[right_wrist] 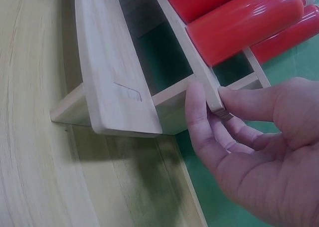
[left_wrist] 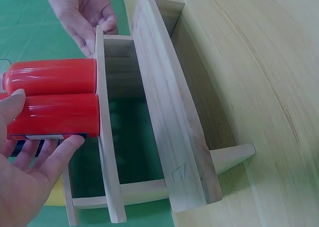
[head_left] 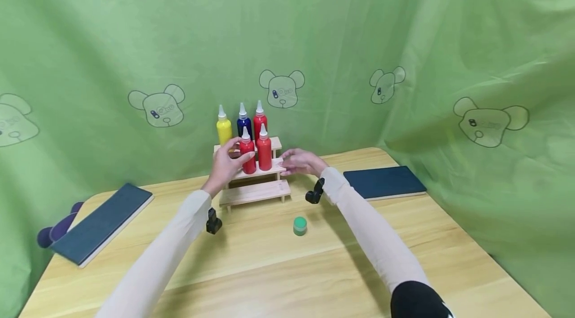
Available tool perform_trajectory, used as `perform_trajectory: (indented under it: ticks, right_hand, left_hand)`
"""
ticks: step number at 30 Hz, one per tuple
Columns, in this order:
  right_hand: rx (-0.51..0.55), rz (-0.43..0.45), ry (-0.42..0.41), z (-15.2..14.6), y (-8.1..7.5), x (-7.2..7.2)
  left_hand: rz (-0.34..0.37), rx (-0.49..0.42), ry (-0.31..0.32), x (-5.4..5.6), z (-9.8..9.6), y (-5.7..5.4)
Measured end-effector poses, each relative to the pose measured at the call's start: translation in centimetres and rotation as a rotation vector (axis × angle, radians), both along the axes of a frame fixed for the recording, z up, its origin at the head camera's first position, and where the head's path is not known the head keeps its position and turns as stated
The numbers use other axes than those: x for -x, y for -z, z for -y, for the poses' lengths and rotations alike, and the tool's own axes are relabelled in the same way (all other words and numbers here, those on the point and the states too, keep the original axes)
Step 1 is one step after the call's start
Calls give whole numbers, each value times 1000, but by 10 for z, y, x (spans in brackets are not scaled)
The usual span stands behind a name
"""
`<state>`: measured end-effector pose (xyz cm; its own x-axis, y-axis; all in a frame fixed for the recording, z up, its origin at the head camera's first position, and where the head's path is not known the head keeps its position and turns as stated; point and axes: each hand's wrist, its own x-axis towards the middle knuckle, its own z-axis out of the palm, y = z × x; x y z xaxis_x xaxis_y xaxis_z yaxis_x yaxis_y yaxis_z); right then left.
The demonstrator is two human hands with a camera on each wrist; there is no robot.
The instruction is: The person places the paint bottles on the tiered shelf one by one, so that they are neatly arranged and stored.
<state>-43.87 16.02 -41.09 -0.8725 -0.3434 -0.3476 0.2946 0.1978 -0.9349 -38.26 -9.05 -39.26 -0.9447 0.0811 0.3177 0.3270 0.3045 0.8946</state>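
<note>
A three-step wooden rack (head_left: pixel 256 193) stands near the back of the table. Two red squeeze bottles (head_left: pixel 265 154) with white nozzles sit upright and side by side on its middle step. My left hand (head_left: pixel 223 167) grips the left red bottle (left_wrist: pixel 55 114), thumb on one side and fingers on the other; the bottle's base is at the step. At the rack's right end, my right hand (right_wrist: pixel 259 142) pinches the tip of the middle step (right_wrist: pixel 214 97) between thumb and fingers. Behind, the top step carries a yellow bottle (head_left: pixel 224 131), a dark blue bottle (head_left: pixel 244 124) and another red bottle (head_left: pixel 259 121).
A small green-lidded jar (head_left: pixel 300 226) stands on the table in front of the rack. Dark blue books lie at the left (head_left: pixel 105 223) and right (head_left: pixel 384 181). A purple object (head_left: pixel 60 228) shows beyond the left edge. Green curtain (head_left: pixel 314 23) hangs behind.
</note>
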Motion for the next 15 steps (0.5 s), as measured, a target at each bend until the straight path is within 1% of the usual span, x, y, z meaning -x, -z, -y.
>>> perform_trajectory:
  ticks: [10, 15]
  right_hand:
    - [22, -4, 5, 5, 0, -1]
    - [24, -6, 1, 7, 0, 0]
  left_hand:
    - [16, 7, -8, -2, 2, -4]
    - [3, 28, -8, -2, 7, -5]
